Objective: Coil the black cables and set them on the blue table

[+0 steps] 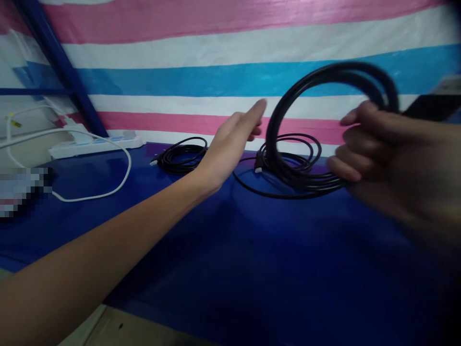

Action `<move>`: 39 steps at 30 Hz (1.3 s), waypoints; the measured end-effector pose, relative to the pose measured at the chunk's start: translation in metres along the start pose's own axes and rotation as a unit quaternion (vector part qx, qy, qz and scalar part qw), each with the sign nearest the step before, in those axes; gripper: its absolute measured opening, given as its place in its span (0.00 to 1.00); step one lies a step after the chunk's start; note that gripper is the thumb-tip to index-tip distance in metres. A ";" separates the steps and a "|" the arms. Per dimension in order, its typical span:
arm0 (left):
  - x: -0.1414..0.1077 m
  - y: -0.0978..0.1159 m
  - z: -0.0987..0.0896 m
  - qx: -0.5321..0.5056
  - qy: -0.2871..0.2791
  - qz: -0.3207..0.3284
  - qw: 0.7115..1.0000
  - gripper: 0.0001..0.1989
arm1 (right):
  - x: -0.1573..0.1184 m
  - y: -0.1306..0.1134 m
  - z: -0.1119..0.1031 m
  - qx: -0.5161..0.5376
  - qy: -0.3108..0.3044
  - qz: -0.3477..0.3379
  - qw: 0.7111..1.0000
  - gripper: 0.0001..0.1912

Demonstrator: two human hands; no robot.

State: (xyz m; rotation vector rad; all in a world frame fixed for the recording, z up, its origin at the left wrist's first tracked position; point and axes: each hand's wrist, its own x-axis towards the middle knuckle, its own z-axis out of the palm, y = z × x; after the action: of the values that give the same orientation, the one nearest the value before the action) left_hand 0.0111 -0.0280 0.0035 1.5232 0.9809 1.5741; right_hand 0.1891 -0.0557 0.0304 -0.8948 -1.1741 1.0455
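Note:
My right hand [374, 154], partly blurred, is wrapped round a coiled black cable [277, 120] held up above the blue table [252, 250]. Near the middle, my left hand [234, 144] is raised with its thumb extended; its other fingers are partly hidden behind the palm, and I cannot make out anything in it. Another coiled black cable [180, 158] with a light-tipped plug lies left of that hand. Behind the held coil, more black cable loops [313, 144] rest on the table, with a connector [258, 163] at their left side.
At the back left, a white power strip [122, 141] has a white cord [127, 168] looping over the table. A pixelated object [21, 187] lies at the far left edge. Behind the table hangs a striped sheet [216, 77], beside a blue metal frame [65, 57].

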 end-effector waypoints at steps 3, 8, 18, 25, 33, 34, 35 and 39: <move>0.001 -0.017 -0.003 0.046 0.065 -0.137 0.987 0.12 | 0.005 -0.007 -0.008 0.039 0.032 -0.032 0.998 0.15; -0.004 -0.021 0.004 -0.175 -0.084 -0.271 0.943 0.08 | 0.006 0.000 -0.007 0.045 -0.013 -0.008 0.999 0.15; -0.009 0.013 0.008 -0.086 -0.079 0.006 0.993 0.12 | 0.008 0.026 -0.002 -0.030 -0.093 0.059 0.993 0.09; -0.017 0.013 0.013 -0.089 -0.069 0.079 0.991 0.09 | 0.009 0.025 -0.003 -0.207 -0.103 -0.040 0.972 0.10; 0.003 0.022 -0.007 -0.212 0.045 -0.112 0.970 0.07 | 0.011 0.023 -0.007 -0.408 -0.176 -0.121 0.887 0.14; 0.006 0.021 -0.012 -0.211 0.061 -0.119 0.968 0.07 | 0.012 0.023 -0.008 -0.404 -0.172 -0.112 0.891 0.13; 0.009 0.020 -0.015 -0.209 0.073 -0.126 0.967 0.07 | 0.013 0.023 -0.008 -0.395 -0.167 -0.099 0.898 0.13; 0.016 0.016 -0.021 -0.212 0.080 -0.125 0.966 0.09 | 0.018 0.030 -0.013 -0.260 -0.141 -0.029 0.955 0.10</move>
State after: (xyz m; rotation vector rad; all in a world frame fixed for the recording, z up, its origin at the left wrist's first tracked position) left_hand -0.0104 -0.0215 0.0247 0.9541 0.8181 1.6135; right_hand 0.1981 -0.0298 0.0048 -1.1311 -1.7567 0.8439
